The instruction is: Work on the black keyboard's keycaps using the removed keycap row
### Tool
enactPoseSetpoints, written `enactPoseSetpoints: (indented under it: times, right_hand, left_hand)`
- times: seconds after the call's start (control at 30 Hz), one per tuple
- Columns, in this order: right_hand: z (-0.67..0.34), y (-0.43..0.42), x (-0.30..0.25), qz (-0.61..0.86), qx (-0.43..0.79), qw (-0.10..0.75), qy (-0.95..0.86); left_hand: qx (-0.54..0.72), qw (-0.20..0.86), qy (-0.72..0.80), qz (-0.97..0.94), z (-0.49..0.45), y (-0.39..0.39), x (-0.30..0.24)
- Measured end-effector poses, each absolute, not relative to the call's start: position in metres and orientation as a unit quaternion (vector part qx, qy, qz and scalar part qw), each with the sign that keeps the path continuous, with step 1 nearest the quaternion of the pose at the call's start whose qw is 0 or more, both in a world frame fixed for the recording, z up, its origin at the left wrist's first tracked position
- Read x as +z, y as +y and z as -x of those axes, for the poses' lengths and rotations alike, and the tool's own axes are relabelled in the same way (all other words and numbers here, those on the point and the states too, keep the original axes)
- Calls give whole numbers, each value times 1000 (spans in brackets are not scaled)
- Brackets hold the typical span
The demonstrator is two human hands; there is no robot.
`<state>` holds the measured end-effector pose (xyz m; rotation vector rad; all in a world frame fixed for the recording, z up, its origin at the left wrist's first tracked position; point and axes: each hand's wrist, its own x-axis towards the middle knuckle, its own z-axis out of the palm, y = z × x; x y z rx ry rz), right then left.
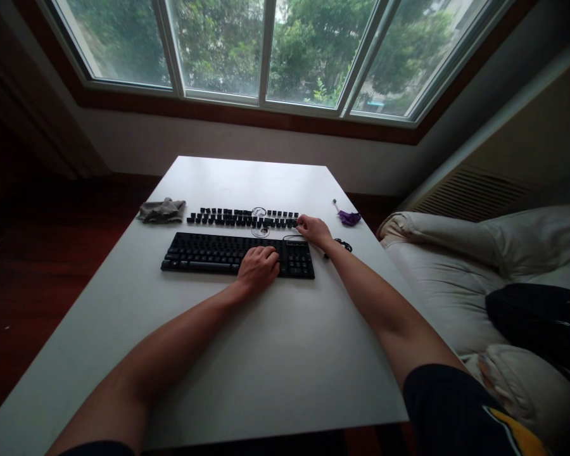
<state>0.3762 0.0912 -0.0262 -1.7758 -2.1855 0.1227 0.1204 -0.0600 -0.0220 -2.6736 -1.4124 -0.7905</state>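
Black keyboard (209,253) lies square across the middle of the white surface (266,354), long edge toward the person. Most keys look seated; too small to tell if any slot is bare.

Left hand (259,267): resting on the right-centre of the keyboard, knuckles up, fingers curled under. Grip closed loosely over the keys; cannot tell whether it pinches anything. The weight on the board probably keeps it from sliding.

Right hand (315,229): reached past the keyboard's far right corner, fingertips at the right end of the loose keycaps (237,218). Grip drawn together at the tips; whether a cap is between them cannot be told.

Keycaps: set out in tidy rows just behind the keyboard, parallel to it, apparently to keep order and stay in reach.

Wire loop (260,232): between the rows and the keyboard, near both hands.

Grey cloth (161,210): bunched beside the left end of the rows.

Purple object (349,218): right of the rows, apart from them. Dark cable (342,244) coiled just beside the right forearm.
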Motion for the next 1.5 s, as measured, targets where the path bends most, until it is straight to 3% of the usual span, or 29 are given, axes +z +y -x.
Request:
enactPoseSetpoints:
  times: [0.67, 1.1, 1.5]
  right_hand:
    - [-370, 84, -20, 608, -8, 124, -784]
    - [-418, 19, -4, 624, 0, 253, -740]
    - [-451, -37, -20, 629, 57, 160, -759]
  left_hand:
    - [-249, -2, -454, 855, -120, -60, -21]
    - [-250, 1, -451, 857, -119, -59, -23]
    - [-249, -3, -453, 856, -120, -60, -22]
